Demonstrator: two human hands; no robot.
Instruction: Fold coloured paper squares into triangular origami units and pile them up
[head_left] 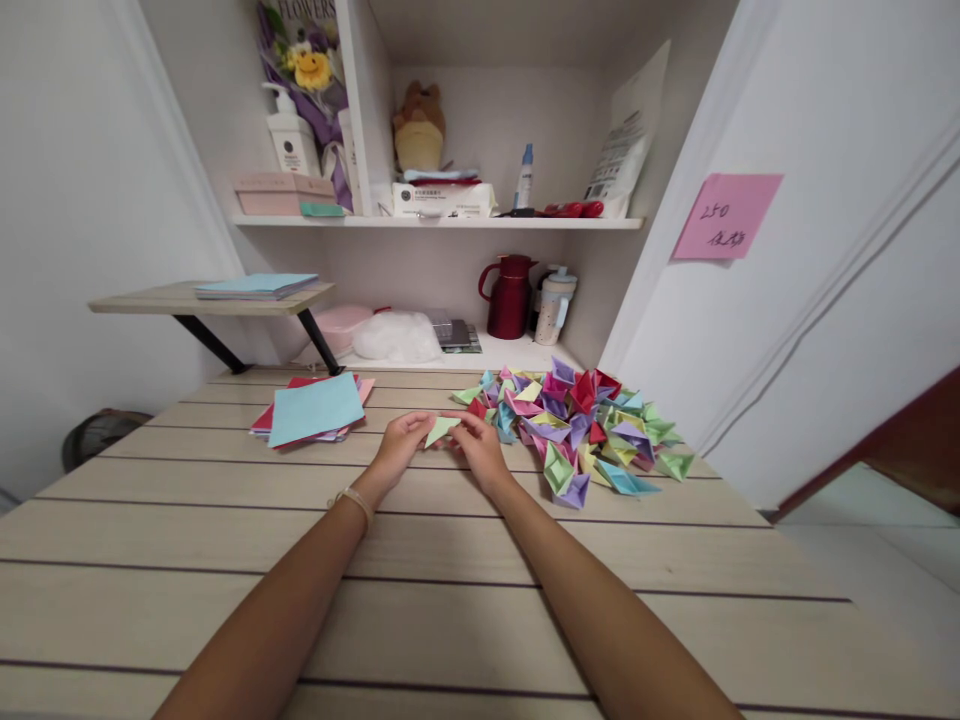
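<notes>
Already a good many pieces look finished: a heap of folded paper shapes [585, 425] in many colours lies right of centre on the wooden table [450, 600]. Just left of that heap, at mid-frame, the left hand [397, 445] and right hand [480, 450] meet over a pale green paper piece [441, 430], fingertips of both pinched on its edges, holding it just above the tabletop; it appears partly folded. Plenty seems left to do, since a stack of flat sheets [315, 410] sits left of the hands, and more sheets [255, 287] rest on the small side shelf at the left.
</notes>
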